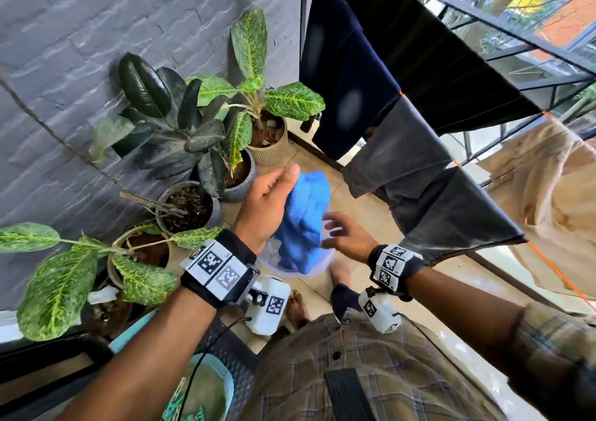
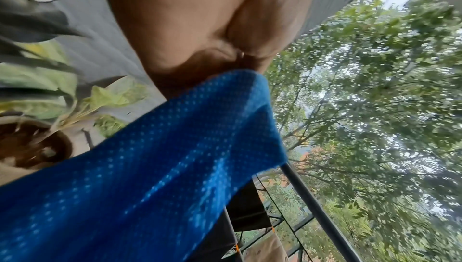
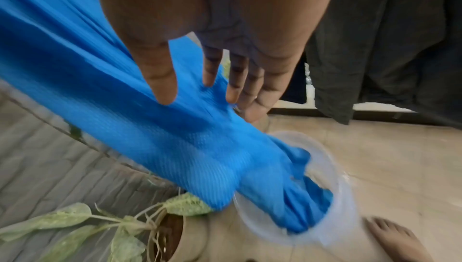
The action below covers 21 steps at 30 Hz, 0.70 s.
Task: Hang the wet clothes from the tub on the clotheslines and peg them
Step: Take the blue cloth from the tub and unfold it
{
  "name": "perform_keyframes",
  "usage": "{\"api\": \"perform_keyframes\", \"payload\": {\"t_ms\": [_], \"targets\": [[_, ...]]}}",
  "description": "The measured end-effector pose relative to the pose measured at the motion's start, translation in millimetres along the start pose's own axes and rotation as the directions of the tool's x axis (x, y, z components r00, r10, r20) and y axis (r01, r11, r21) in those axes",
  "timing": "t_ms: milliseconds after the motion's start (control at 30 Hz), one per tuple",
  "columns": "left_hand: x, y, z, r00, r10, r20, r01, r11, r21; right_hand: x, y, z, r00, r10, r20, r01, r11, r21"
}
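You are standing barefoot on a beige tiled floor [image 1: 317, 175] in a narrow balcony, with a grey painted brick wall [image 1: 96, 33] running along your left. Potted plants [image 1: 206, 124] are crowding the foot of that wall. Your left hand [image 1: 269, 201] is clenching the top of a blue cloth [image 1: 306, 220], which is hanging down into a clear plastic tub [image 3: 335, 169] on the floor, its lower end still bunched inside. Your right hand [image 1: 345, 232] is reaching toward the cloth with fingers [image 3: 162, 80] spread and straight, gripping nothing; whether they are touching the fabric is unclear. To your right, dark garments [image 1: 429, 175] and a tan cloth [image 1: 545, 195] are hanging on orange clotheslines [image 1: 561, 282] beside a black metal railing [image 1: 516, 33], with trees showing beyond it. A turquoise basket [image 1: 206, 385] is sitting low at your left.
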State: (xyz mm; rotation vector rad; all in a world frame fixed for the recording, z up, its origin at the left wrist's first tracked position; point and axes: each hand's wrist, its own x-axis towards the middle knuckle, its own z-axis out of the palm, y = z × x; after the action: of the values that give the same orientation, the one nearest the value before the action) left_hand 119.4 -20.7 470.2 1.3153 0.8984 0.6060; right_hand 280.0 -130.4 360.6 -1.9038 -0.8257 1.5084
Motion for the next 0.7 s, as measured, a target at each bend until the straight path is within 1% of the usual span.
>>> {"api": "perform_keyframes", "payload": {"t_ms": [33, 67, 100, 200, 267, 333, 433, 500, 533, 600, 633, 700], "targets": [[-2.6, 9.4, -1.0, 0.999, 0.018, 0.040, -0.018, 1.000, 0.001, 5.0, 7.0, 1.4, 0.999, 0.013, -0.036, -0.016, 0.997, -0.077], [-6.5, 20.6, -1.3, 0.996, 0.036, 0.087, -0.035, 0.999, -0.007, 8.9, 10.8, 2.2, 0.997, 0.021, -0.077, -0.030, 0.993, -0.111], [-9.9, 31.1, -2.2, 0.990, 0.052, 0.132, -0.051, 0.999, -0.010, 13.3, 11.7, 3.0, 0.994, 0.017, -0.111, -0.029, 0.993, -0.111], [-19.1, 59.6, -6.4, 0.969, 0.088, 0.230, -0.096, 0.995, 0.023, 30.6, 3.4, 5.6, 0.982, -0.049, -0.185, 0.040, 0.998, -0.049], [-21.8, 69.9, -9.3, 0.963, 0.092, 0.253, -0.103, 0.994, 0.030, 45.0, -1.9, 6.4, 0.977, -0.037, -0.212, 0.041, 0.999, 0.016], [-23.1, 76.0, -12.8, 0.964, 0.090, 0.249, -0.102, 0.994, 0.035, 52.5, -12.2, 6.3, 0.977, -0.043, -0.209, 0.053, 0.998, 0.046], [-23.5, 75.7, -20.5, 0.966, 0.108, 0.234, -0.124, 0.991, 0.052, 56.5, -26.6, 2.6, 0.963, -0.092, -0.255, 0.107, 0.993, 0.047], [-23.5, 69.5, -27.4, 0.973, 0.099, 0.210, -0.106, 0.994, 0.023, 57.5, -30.5, 2.0, 0.968, -0.119, -0.219, 0.136, 0.989, 0.062], [-23.6, 65.8, -30.5, 0.975, 0.092, 0.201, -0.094, 0.996, 0.001, 57.1, -32.0, 2.2, 0.971, -0.121, -0.206, 0.140, 0.987, 0.080], [-23.9, 58.6, -34.9, 0.979, 0.080, 0.187, -0.082, 0.997, -0.001, 56.2, -32.7, 1.2, 0.967, -0.119, -0.225, 0.159, 0.972, 0.171], [-23.9, 55.3, -36.2, 0.982, 0.081, 0.168, -0.084, 0.996, 0.009, 55.5, -33.3, -0.1, 0.963, -0.108, -0.245, 0.166, 0.959, 0.231], [-22.7, 46.8, -38.0, 0.995, 0.077, 0.067, -0.077, 0.997, -0.001, 53.3, -37.1, -5.7, 0.947, -0.107, -0.302, 0.190, 0.947, 0.259]]}}
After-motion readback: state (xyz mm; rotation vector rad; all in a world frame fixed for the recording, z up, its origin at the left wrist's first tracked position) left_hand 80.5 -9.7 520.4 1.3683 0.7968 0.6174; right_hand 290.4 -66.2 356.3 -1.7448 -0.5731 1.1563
